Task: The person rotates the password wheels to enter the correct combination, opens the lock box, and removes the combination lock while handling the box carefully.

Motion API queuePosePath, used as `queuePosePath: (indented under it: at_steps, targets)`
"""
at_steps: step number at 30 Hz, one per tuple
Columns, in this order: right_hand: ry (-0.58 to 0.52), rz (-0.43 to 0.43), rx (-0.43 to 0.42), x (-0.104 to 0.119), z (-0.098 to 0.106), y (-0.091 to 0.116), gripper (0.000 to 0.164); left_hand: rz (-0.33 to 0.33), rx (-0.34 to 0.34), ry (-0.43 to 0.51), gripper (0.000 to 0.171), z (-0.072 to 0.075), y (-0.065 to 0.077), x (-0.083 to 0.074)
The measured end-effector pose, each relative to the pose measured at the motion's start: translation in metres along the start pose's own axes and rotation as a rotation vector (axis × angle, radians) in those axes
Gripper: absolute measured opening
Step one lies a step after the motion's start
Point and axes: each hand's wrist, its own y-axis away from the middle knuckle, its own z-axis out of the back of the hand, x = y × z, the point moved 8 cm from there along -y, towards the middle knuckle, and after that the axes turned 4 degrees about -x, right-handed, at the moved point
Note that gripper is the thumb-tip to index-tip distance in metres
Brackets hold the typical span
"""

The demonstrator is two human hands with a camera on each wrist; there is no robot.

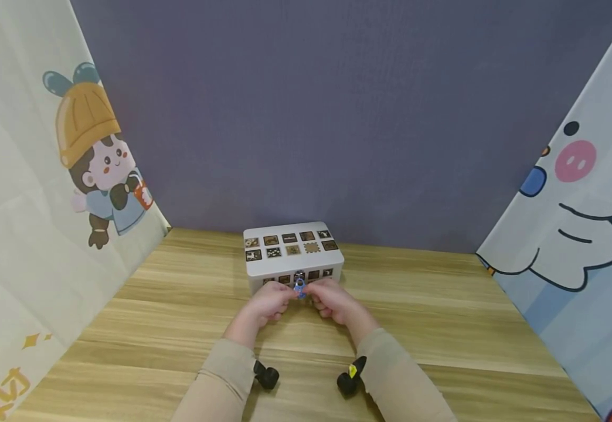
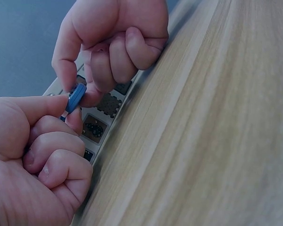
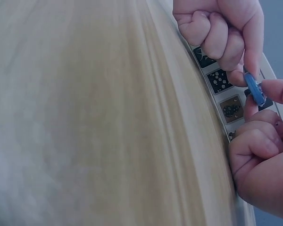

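A white box (image 1: 295, 266) with a lid covered in small brown and black picture squares stands at the back of the table. At the metal latch (image 1: 299, 275) on its front sits a small blue padlock (image 1: 299, 287), its shackle upward. My left hand (image 1: 271, 301) pinches the padlock between thumb and index finger from the left, and my right hand (image 1: 333, 300) pinches it from the right. In the left wrist view the padlock (image 2: 75, 98) shows edge-on between the two thumbs. The other fingers of both hands are curled into the palms, close to the box front.
The wood-grain table (image 1: 417, 328) reaches toward me and to both sides. Behind the box rises a dark grey-blue panel (image 1: 306, 117). Cartoon-printed sheets (image 1: 16, 176) flank the table left and right. A black wrist camera (image 1: 267, 377) hangs under each sleeve.
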Motion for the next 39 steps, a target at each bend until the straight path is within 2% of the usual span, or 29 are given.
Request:
queuePosePath:
  at_steps: [22,33,39]
  targets:
    - [0.018,-0.008,-0.014,-0.001,-0.0036,-0.0027,0.035,0.003,0.0,-0.013,0.031,0.0003,-0.0001,-0.0012]
    - [0.021,0.0,-0.017,-0.0009,-0.0037,-0.0024,0.034,0.003,0.001,-0.006,0.03,-0.0003,-0.0019,0.0001]
    - [0.018,-0.003,-0.02,-0.0002,-0.0038,-0.0016,0.028,-0.004,-0.001,-0.008,0.03,-0.0002,-0.0021,0.0001]
